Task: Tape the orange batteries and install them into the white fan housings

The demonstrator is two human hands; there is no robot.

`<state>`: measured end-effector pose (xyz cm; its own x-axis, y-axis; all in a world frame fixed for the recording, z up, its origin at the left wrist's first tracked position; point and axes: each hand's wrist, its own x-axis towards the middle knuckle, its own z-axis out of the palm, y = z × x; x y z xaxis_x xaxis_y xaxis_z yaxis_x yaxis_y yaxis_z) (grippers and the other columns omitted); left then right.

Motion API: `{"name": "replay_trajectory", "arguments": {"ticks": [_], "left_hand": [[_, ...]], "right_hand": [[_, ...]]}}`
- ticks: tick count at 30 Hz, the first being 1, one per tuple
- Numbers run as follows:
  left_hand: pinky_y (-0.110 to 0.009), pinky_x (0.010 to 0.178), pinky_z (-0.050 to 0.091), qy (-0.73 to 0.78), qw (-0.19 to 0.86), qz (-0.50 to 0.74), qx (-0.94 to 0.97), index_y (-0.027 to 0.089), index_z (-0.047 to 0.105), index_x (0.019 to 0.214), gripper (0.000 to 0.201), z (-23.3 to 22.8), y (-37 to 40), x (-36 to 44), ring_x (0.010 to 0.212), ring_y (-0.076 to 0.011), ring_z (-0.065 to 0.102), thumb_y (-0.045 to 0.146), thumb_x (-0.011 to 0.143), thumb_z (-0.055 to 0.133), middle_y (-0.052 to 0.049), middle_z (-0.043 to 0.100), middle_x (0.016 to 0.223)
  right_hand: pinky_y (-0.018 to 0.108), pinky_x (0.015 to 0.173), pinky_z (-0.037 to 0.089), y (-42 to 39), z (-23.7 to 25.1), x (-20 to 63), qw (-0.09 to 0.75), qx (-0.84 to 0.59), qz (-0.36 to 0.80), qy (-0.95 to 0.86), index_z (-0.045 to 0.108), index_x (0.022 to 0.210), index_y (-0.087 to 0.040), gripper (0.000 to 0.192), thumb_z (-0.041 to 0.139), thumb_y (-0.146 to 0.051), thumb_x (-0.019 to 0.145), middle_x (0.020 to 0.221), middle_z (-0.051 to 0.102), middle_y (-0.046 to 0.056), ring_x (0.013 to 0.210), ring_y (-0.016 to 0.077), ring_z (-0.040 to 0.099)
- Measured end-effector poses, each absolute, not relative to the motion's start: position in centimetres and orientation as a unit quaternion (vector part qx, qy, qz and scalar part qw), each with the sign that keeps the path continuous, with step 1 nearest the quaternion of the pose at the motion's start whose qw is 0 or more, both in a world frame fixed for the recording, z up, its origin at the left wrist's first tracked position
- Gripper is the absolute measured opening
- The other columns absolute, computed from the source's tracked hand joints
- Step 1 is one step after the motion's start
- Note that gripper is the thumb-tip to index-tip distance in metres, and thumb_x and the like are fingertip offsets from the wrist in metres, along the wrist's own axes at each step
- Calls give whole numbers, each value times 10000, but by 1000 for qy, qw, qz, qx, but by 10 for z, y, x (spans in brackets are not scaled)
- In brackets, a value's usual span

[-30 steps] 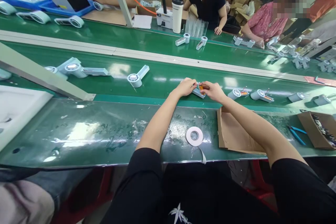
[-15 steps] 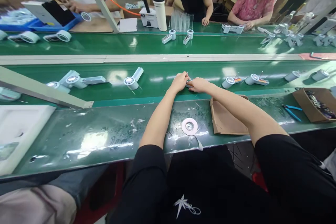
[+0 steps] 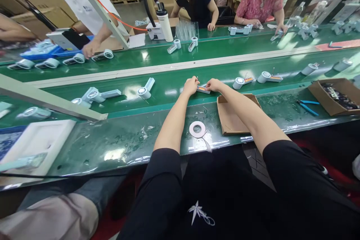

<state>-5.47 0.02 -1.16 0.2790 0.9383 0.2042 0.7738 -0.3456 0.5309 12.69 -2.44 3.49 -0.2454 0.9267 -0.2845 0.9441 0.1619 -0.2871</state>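
My left hand is closed around the head end of a light blue handheld fan on the green belt, hiding that end. The fan's open handle points right, with an orange part showing inside. At the handle's right end my right hand has its fingertips pinched together; what is between them is too small to tell. To the left lies another handheld fan with its handle angled up. On the right, two fans show orange in their handles. A roll of white tape lies on the bench nearer me.
A shallow cardboard tray sits beneath my right forearm. Blue-handled cutters lie beside a cardboard box of small dark parts. A slanted metal post crosses at left, near a white foam tray. Co-workers sit across the second belt.
My right hand has shifted right along the fan's handle, uncovering the orange part. My left hand stays at the head end. The view has tilted, and a co-worker's hand reached toward fans at upper left.
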Motion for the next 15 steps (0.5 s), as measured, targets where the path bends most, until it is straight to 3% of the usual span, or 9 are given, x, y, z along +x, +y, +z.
{"name": "replay_trajectory", "arguments": {"ticks": [2,5,7,9,11,13,15], "left_hand": [[-530,1086,596,564,149,249,773,169,704,1290,352,2,-10,-49,1207,-268,707,446,1074,708,-105,722,1317],[-641,1280,425,545,120,269,785,170,654,1381,339,15,-53,-54,1454,-322,571,365,1105,624,-154,656,1507],[-597,1343,364,492,122,264,821,195,660,1371,326,10,-104,-75,1505,-311,522,347,1084,626,-141,660,1538],[-505,1263,493,414,154,213,872,256,730,1254,309,-4,-165,-105,1369,-296,641,413,990,765,-79,770,1369],[-541,1203,543,317,135,149,927,260,722,1334,356,-19,-224,-134,1373,-339,648,421,1017,728,-108,770,1386],[-537,1120,598,305,96,130,939,236,714,1367,325,-30,-267,-151,1313,-344,680,314,1063,632,-141,782,1340],[-537,1065,625,335,53,150,928,222,721,1329,298,-35,-290,-151,1229,-341,705,220,1065,582,-148,802,1240]], "right_hand": [[286,873,558,-26,44,128,-2,630,-208,748,857,1193,-113,328,800,-332,956,1166,844,146,1006,244,760],[298,958,558,-47,60,147,-59,635,-208,742,819,1296,-124,424,819,-381,958,1269,823,154,1102,258,753],[296,1010,540,-83,64,173,-123,616,-209,749,773,1393,-167,437,734,-409,1031,1333,807,120,1153,236,739],[313,988,546,-136,63,205,-208,567,-224,765,808,1322,-200,379,674,-441,1062,1251,831,86,1083,223,748],[327,873,562,-195,61,234,-263,497,-270,782,871,1109,-229,337,712,-511,1016,1064,855,61,918,218,758],[316,778,555,-246,59,251,-269,465,-323,779,885,1003,-246,333,767,-554,960,953,855,49,797,201,749],[303,716,546,-280,58,249,-259,468,-381,754,882,1041,-244,355,775,-570,950,921,853,47,749,192,751]]}}
